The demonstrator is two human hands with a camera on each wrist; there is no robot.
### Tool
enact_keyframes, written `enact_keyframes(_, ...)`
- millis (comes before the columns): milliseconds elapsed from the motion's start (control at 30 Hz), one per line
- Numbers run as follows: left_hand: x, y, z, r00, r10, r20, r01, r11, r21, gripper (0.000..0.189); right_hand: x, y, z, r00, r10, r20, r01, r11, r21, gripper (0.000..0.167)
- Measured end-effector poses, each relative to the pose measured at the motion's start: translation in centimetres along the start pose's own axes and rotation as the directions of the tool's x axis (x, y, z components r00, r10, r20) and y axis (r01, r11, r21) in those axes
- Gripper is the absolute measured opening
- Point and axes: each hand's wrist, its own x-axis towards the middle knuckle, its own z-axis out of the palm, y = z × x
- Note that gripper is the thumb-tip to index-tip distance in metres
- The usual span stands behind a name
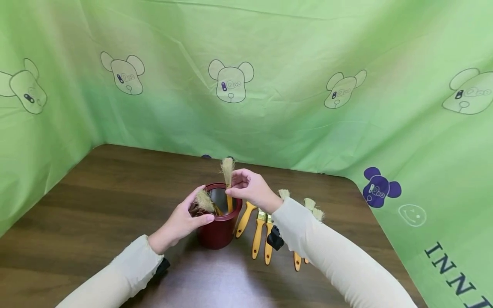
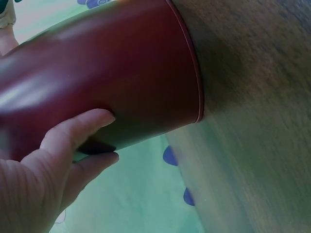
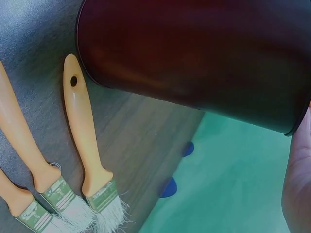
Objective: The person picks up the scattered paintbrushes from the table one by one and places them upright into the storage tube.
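Observation:
A dark red bucket (image 1: 217,234) stands upright on the table. My left hand (image 1: 180,220) holds its left side, thumb near the front rim; in the left wrist view its fingers (image 2: 92,121) lie against the wall. Between thumb and fingers my right hand (image 1: 251,188) pinches a paintbrush (image 1: 227,169), bristles up, its yellow handle reaching down into the bucket. Another paintbrush (image 1: 204,201) leans inside at the left, bristles over the rim by my left hand. How deep the handles go is hidden.
Right of the bucket, several yellow-handled paintbrushes (image 1: 259,235) lie on the brown wooden table (image 1: 115,205), some partly hidden under my right sleeve. The nearest loose brush (image 3: 80,116) lies close to the bucket's base. A green printed cloth (image 1: 173,119) surrounds the table's back and sides.

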Motion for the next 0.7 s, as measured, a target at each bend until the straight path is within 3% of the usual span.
enact_keyframes(200,-0.21,0.18,-0.12,1.0,0.004,0.002,-0.004,1.0,0.025,0.079,-0.15,-0.08,0.08,0.999,-0.03,0.02,0.03,0.999,-0.043,0.045)
enact_keyframes(500,0.18,-0.13,0.17,0.999,0.037,0.005,-0.036,0.999,-0.01,0.078,-0.2,0.34,0.05,0.997,-0.066,0.041,0.069,0.996,-0.061,0.043)
enact_keyframes(700,0.27,0.0,0.14,1.0,0.023,-0.004,-0.023,0.999,0.029,0.079,-0.43,0.4,0.13,0.995,-0.098,0.002,0.098,0.994,-0.053,0.038)
